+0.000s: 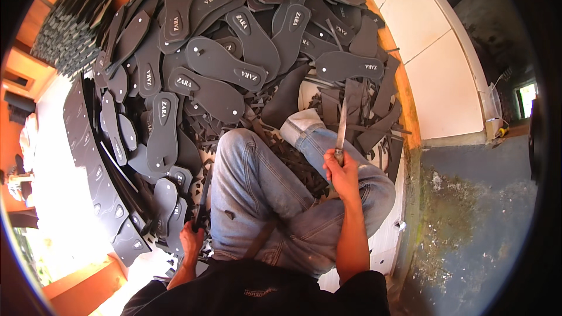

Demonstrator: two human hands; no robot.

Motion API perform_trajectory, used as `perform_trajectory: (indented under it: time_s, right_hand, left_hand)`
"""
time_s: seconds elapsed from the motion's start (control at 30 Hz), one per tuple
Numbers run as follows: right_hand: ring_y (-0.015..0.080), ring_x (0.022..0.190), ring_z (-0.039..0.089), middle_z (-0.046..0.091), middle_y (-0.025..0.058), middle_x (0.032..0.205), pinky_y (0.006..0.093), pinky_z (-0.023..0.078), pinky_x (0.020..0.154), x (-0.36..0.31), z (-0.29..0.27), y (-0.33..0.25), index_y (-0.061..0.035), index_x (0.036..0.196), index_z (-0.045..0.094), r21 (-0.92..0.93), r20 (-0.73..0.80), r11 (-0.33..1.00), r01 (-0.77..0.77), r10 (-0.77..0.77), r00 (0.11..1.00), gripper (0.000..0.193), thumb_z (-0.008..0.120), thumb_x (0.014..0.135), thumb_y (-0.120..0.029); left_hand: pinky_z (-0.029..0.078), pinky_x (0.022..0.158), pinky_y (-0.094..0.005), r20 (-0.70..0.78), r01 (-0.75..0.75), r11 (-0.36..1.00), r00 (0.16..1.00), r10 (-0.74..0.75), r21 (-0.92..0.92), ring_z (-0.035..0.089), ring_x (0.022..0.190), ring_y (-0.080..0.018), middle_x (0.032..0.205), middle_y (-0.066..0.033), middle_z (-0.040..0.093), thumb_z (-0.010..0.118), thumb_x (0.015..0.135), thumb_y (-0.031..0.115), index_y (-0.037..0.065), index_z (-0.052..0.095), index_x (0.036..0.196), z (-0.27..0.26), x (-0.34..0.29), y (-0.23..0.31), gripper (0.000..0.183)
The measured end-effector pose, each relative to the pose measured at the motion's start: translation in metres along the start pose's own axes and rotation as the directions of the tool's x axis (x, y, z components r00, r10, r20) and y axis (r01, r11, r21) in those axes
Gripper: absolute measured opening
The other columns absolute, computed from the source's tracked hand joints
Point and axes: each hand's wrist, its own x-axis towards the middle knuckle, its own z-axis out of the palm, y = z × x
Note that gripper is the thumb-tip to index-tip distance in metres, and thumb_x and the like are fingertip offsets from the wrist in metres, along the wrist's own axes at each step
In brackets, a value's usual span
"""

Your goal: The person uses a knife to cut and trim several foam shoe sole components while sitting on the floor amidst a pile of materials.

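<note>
My right hand (pixel 341 172) is closed round the handle of a knife (pixel 341 129), held above my right leg with its narrow blade pointing away from me. Low beside my left thigh, my left hand (pixel 191 240) is closed on a long dark strip-like thing (pixel 204 196). Whether that is foam or a tool I cannot make out. Close by the left hand lie several black foam sandal soles (pixel 165 199). A large heap of similar soles (pixel 213 95), with pale printing and small holes, spreads in front of my crossed legs.
Black foam offcuts (pixel 275 155) litter the floor around my legs. A printed foam sheet (pixel 93 158) lies along the left, beneath a tall stack of dark sheets (pixel 73 26). White tiles (pixel 436 90) border the right side, beside a lower grey floor (pixel 474 199).
</note>
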Motion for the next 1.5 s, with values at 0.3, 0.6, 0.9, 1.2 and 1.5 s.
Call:
perform_trajectory:
  time_s: [0.3, 0.6, 0.9, 1.2, 1.5]
  right_hand:
    - [0.0055, 0.054, 0.049, 0.058, 0.0004, 0.068, 0.0216, 0.039, 0.048, -0.014, 0.022, 0.0, -0.0026, 0.094, 0.058, -0.142, 0.1, 0.99, 0.012, 0.002, 0.995, 0.022, 0.064, 0.088, -0.022]
    - [0.01, 0.055, 0.052, 0.059, 0.0042, 0.066, 0.0258, 0.042, 0.052, -0.021, 0.029, 0.021, 0.0001, 0.092, 0.059, -0.524, 0.16, 0.826, 0.207, -0.143, 0.977, 0.021, 0.064, 0.086, -0.02]
    - [0.04, 0.071, 0.06, 0.061, 0.0218, 0.074, 0.0425, 0.046, 0.064, -0.018, 0.026, 0.018, 0.0021, 0.091, 0.059, -0.554, 0.16, 0.816, 0.166, -0.091, 0.983, 0.033, 0.065, 0.084, -0.03]
    - [0.0385, 0.065, 0.058, 0.059, 0.0196, 0.069, 0.0417, 0.044, 0.059, -0.014, 0.021, 0.021, 0.0017, 0.089, 0.056, -0.518, 0.16, 0.839, 0.169, -0.099, 0.982, 0.034, 0.062, 0.086, -0.032]
    - [0.0079, 0.058, 0.049, 0.057, 0.0044, 0.073, 0.0239, 0.041, 0.052, -0.053, 0.041, -0.021, -0.0011, 0.109, 0.053, -0.038, 0.173, 0.994, 0.106, -0.098, 0.98, 0.027, 0.044, 0.096, -0.024]
  left_hand:
    - [0.046, 0.074, -0.0413, -0.065, -0.06, 0.987, 0.997, 0.051, -0.146, 0.061, 0.084, -0.0406, 0.088, -0.0224, 0.064, 0.059, 0.078, 0.023, 0.0, 0.049, 0.116, -0.063, 0.028, 0.056, 0.045]
    - [0.048, 0.076, -0.0446, -0.026, -0.082, 0.996, 0.996, 0.083, 0.025, 0.062, 0.086, -0.0405, 0.093, -0.0249, 0.064, 0.06, 0.077, 0.018, -0.001, 0.046, 0.125, -0.056, 0.051, 0.047, 0.053]
    - [0.049, 0.073, -0.0467, 0.107, -0.148, 0.933, 0.987, 0.119, 0.327, 0.062, 0.08, -0.0413, 0.084, -0.0235, 0.065, 0.066, 0.072, 0.014, 0.0, 0.037, 0.134, -0.125, 0.062, 0.055, 0.07]
    - [0.046, 0.05, -0.027, 0.508, 0.29, 0.836, 0.861, -0.016, -0.465, 0.063, 0.061, -0.0171, 0.075, -0.0099, 0.065, 0.059, 0.069, 0.005, -0.002, 0.052, 0.111, -0.201, 0.064, 0.062, 0.043]
    - [0.025, 0.041, -0.0207, 0.344, 0.174, 0.383, 0.831, 0.437, -0.907, 0.034, 0.043, -0.0062, 0.063, 0.002, 0.046, 0.044, 0.086, 0.028, 0.002, 0.051, 0.122, -0.065, 0.095, 0.206, 0.045]
